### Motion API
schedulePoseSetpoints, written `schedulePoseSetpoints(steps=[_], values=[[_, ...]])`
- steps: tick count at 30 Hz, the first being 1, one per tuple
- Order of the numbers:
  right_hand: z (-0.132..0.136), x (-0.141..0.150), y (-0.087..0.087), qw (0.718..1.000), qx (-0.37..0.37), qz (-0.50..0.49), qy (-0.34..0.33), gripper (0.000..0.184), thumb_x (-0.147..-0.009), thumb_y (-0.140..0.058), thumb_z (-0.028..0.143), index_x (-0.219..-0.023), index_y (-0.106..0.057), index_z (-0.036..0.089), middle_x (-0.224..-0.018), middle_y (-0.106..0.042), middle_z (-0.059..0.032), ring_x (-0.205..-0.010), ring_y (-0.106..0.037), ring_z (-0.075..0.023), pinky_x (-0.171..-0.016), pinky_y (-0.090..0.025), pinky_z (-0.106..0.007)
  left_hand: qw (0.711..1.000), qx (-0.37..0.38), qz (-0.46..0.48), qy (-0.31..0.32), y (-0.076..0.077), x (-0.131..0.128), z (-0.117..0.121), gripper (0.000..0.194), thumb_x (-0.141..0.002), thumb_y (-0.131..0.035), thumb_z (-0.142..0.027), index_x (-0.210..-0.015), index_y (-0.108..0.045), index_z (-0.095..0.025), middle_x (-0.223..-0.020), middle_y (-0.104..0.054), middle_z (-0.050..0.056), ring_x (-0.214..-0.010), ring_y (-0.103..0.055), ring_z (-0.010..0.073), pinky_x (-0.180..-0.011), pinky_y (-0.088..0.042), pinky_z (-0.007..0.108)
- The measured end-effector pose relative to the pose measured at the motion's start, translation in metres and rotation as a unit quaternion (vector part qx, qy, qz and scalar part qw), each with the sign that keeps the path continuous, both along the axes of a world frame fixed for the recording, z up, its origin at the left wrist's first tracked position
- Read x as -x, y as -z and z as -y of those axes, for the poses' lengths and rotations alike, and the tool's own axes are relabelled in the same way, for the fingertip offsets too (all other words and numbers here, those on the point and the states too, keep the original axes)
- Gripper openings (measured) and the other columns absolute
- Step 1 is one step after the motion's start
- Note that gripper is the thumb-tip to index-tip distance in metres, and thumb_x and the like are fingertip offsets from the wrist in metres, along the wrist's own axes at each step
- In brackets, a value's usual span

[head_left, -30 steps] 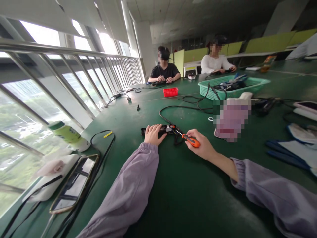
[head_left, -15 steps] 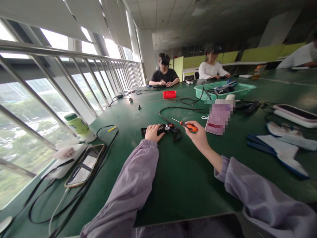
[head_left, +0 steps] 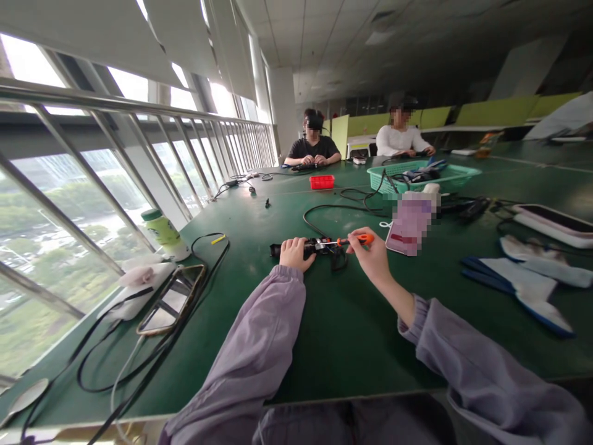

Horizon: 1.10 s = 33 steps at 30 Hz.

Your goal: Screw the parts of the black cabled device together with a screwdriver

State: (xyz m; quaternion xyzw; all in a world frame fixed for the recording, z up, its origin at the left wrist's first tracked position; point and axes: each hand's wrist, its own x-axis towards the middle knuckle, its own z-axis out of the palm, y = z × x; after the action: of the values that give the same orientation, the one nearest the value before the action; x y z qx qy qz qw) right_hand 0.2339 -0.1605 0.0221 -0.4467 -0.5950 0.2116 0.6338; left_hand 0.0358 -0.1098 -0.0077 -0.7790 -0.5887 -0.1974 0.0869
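Note:
On the green table lies a black handheld device (head_left: pixel 310 248) with its cord trailing from the right end. Across its body my left hand (head_left: pixel 293 254) is wrapped, pressing it against the tabletop; the hand covers its middle. Metal and red parts show at the device's right end. My right hand (head_left: pixel 372 254) grips an orange-and-black screwdriver (head_left: pixel 356 240) by the handle. The screwdriver's shaft points left, and its tip is over or at the device's metal parts; whether it touches, I cannot tell.
Right of my hands lie a pink phone (head_left: pixel 407 225) and white-and-blue gloves (head_left: pixel 528 278). Farther back are a red basket (head_left: pixel 322 182) and a green basket (head_left: pixel 428 184). To the left, a phone (head_left: pixel 171 303), cables and a bottle (head_left: pixel 164 235) sit by the railing. Two people sit opposite.
My right hand has turned and lowered the screwdriver, bringing its tip leftward to the device's metal parts. The left hand still holds the device down. The view has shifted slightly.

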Motion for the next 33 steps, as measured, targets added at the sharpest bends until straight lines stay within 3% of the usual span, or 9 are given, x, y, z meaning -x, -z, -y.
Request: schedulePoseSetpoints(steps=[11, 20, 33], values=[[0.0035, 0.0050, 0.0037, 0.999, -0.002, 0.047, -0.014, 0.020, -0.079, -0.056, 0.040, -0.074, -0.056, 0.020, -0.055, -0.059, 0.0030, -0.054, -0.062, -0.0147, -0.062, -0.046, -0.027, 1.000, -0.002, 0.012, 0.007, 0.0004, 0.0004, -0.0003, 0.042, -0.077, -0.055, -0.042, -0.113, -0.052, -0.020, -0.111, -0.058, 0.008, -0.107, -0.048, 0.0262, -0.098, -0.032, 0.040], [0.0067, 0.0011, -0.0007, 0.999, -0.029, 0.022, 0.022, 0.019, -0.080, -0.055, 0.039, -0.078, -0.055, 0.020, -0.059, -0.059, 0.0023, -0.058, -0.063, -0.0153, -0.064, -0.046, -0.028, 1.000, -0.003, -0.002, 0.005, 0.0004, 0.0004, -0.0021, 0.044, -0.078, -0.054, -0.043, -0.114, -0.052, -0.018, -0.111, -0.058, 0.008, -0.107, -0.049, 0.0267, -0.097, -0.033, 0.039], [0.0033, 0.0003, 0.0045, 0.998, -0.023, 0.053, -0.007, 0.020, -0.080, -0.055, 0.041, -0.080, -0.055, 0.020, -0.062, -0.061, 0.0018, -0.061, -0.064, -0.0165, -0.066, -0.046, -0.029, 1.000, -0.003, -0.005, 0.004, -0.0021, -0.0021, -0.0016, 0.043, -0.077, -0.055, -0.042, -0.112, -0.052, -0.018, -0.111, -0.059, 0.009, -0.106, -0.050, 0.0272, -0.096, -0.034, 0.040]])
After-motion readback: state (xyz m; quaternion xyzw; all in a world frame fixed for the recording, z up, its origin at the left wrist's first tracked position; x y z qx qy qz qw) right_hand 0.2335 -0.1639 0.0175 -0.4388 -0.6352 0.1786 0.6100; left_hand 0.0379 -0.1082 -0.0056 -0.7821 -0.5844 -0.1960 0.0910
